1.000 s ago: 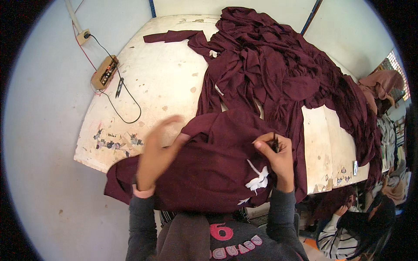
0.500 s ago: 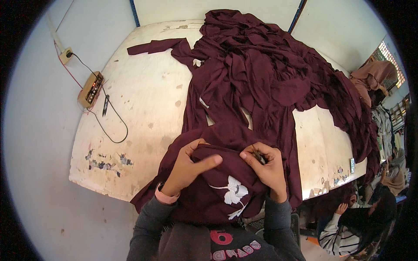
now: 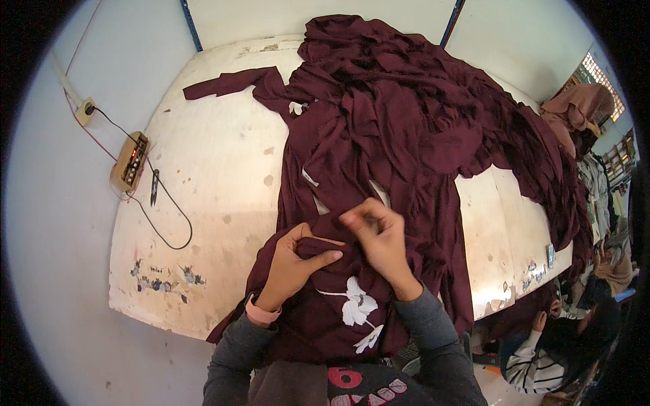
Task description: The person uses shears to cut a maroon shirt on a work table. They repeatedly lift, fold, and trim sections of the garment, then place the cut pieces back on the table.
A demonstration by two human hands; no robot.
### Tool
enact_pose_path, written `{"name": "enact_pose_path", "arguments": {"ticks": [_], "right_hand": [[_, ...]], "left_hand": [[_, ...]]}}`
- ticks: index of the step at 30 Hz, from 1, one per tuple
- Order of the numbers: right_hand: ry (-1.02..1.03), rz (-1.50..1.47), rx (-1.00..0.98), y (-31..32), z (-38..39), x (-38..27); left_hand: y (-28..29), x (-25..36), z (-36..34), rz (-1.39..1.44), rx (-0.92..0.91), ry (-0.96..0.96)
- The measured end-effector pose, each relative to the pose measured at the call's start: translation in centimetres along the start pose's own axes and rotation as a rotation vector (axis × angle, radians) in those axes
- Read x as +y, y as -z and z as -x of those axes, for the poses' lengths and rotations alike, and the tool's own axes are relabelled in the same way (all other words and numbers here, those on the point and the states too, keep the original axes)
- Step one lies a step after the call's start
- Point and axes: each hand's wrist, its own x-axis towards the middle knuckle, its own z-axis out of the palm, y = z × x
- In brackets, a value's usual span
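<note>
At the near edge of the surface (image 3: 203, 189), a maroon garment (image 3: 305, 331) with white flowers (image 3: 359, 308) facing upward is gripped at a fold between the thumb and fingers of the left hand (image 3: 284, 271). The right hand (image 3: 384, 243) is held just beside that fold, its fingers curled toward the thumb and slightly blurred, so whether anything is pinched by them cannot be told. Beyond the hands, a large heap of maroon cloth (image 3: 420, 101) is piled, while dark snips (image 3: 154, 187) are laid near a brown box (image 3: 130, 162) with knobs at the left.
</note>
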Motion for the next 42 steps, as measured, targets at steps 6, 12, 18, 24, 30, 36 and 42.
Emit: {"name": "enact_pose_path", "arguments": {"ticks": [6, 12, 18, 24, 30, 36, 42], "right_hand": [[-0.262, -0.299, 0.186, 1.6, -0.1, 3.0], [-0.203, -0.02, -0.105, 2.3, -1.2, 1.5], [-0.495, 0.13, -0.557, 7.4, -0.9, -0.2], [-0.47, 0.08, -0.566, 9.7, -0.7, -0.2], [-0.078, -0.181, 0.103, 11.5, 0.3, -1.3], [-0.103, -0.19, 0.164, 16.5, -0.8, -12.1], [0.453, 0.341, 0.154, 11.1, -8.8, -9.3]], "left_hand": [[0.8, -1.1, -0.7, 0.093, 0.123, 0.115], [1.9, -1.6, -1.0, 0.301, 0.15, 0.156], [3.6, -1.4, -1.5, 0.434, 0.281, 0.136], [4.5, -1.4, -1.4, 0.35, 0.273, 0.111], [6.5, 0.7, 0.0, -0.068, -0.339, 0.045], [11.3, 10.2, -0.4, -0.939, -0.273, 0.157], [13.1, 16.9, -6.7, -1.613, 0.912, -0.851]]}}
